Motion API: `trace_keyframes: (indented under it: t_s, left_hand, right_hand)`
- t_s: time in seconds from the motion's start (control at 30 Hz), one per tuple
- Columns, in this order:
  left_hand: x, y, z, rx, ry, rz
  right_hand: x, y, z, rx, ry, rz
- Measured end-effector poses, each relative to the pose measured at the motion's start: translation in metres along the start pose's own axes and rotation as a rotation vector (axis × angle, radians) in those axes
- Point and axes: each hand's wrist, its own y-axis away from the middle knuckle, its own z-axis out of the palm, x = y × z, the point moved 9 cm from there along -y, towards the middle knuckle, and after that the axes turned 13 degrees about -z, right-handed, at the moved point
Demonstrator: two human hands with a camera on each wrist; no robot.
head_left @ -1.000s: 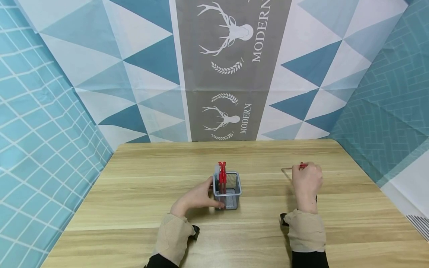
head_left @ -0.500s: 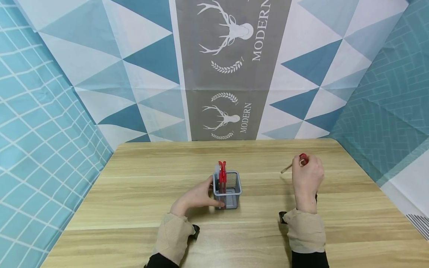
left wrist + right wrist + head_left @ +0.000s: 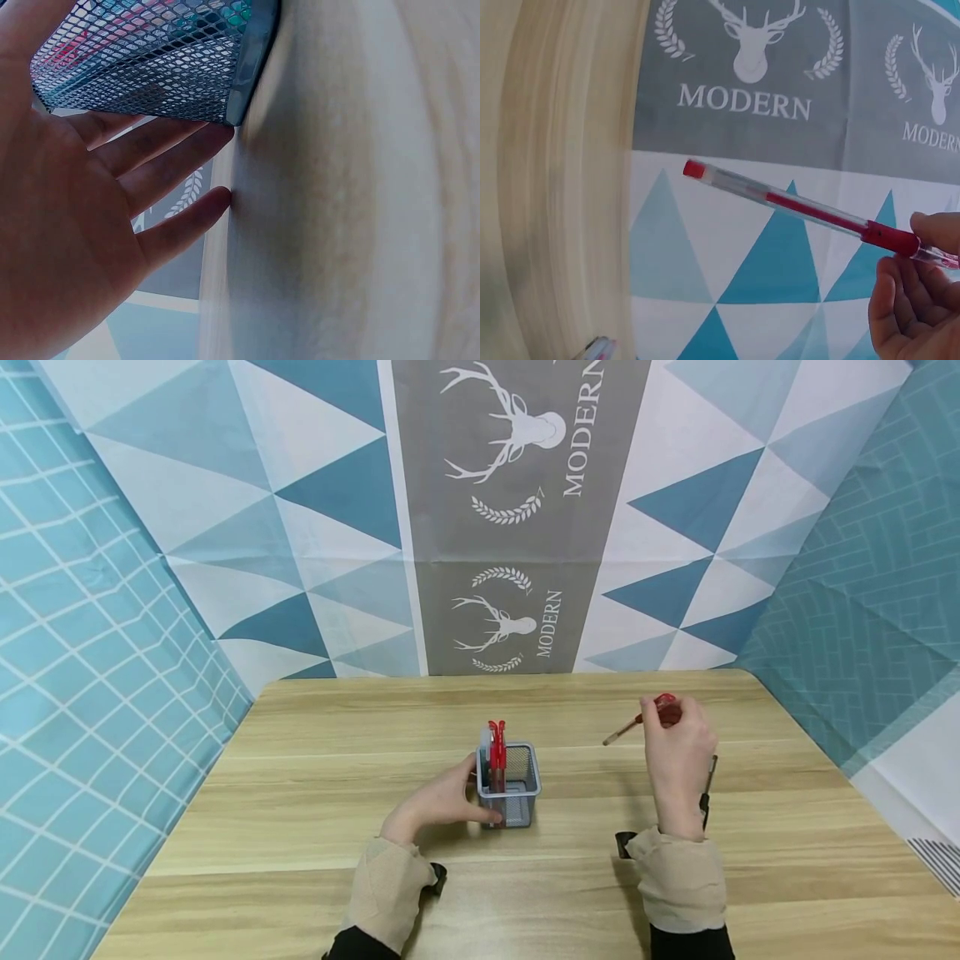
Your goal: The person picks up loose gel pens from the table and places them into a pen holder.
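A grey mesh pen holder [image 3: 521,814] stands on the wooden table, with red pens [image 3: 498,747] and a whitish item upright along its left side. My left hand [image 3: 441,795] holds the holder from the left, thumb across the front and fingers behind. The left wrist view shows the fingers of that hand [image 3: 82,232] reaching along the mesh wall [image 3: 165,90] near its base. To the right, my right hand [image 3: 681,756] pinches a red pen [image 3: 817,214] above the table. The pen has a clear barrel and a red grip; its red plugged end slants down to the left.
A thin dark pen-like thing [image 3: 708,785] lies on the table [image 3: 585,885] just right of my right wrist, partly hidden by it. A patterned backdrop [image 3: 517,543] rises behind the table's far edge, and tiled-print sheets [image 3: 90,635] line the sides.
My right hand has lifted the red pen and shifted slightly left and back, uncovering more of the dark pen-like thing. The left hand and holder have stayed put.
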Motion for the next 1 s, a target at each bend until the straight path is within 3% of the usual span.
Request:
trace_keyframes:
  t_s: [0.27, 0.63, 1.0]
  left_hand:
    - [0.000, 0.000, -0.001, 0.005, -0.011, -0.001]
    - [0.000, 0.001, -0.001, 0.011, -0.018, 0.010]
    - [0.001, 0.001, 0.000, 0.004, -0.006, 0.007]
  right_hand:
    - [-0.015, -0.001, 0.002, 0.027, -0.090, -0.061]
    - [-0.029, 0.000, 0.013, -0.041, -0.251, -0.122]
    - [-0.058, 0.003, 0.013, -0.007, -0.432, -0.284]
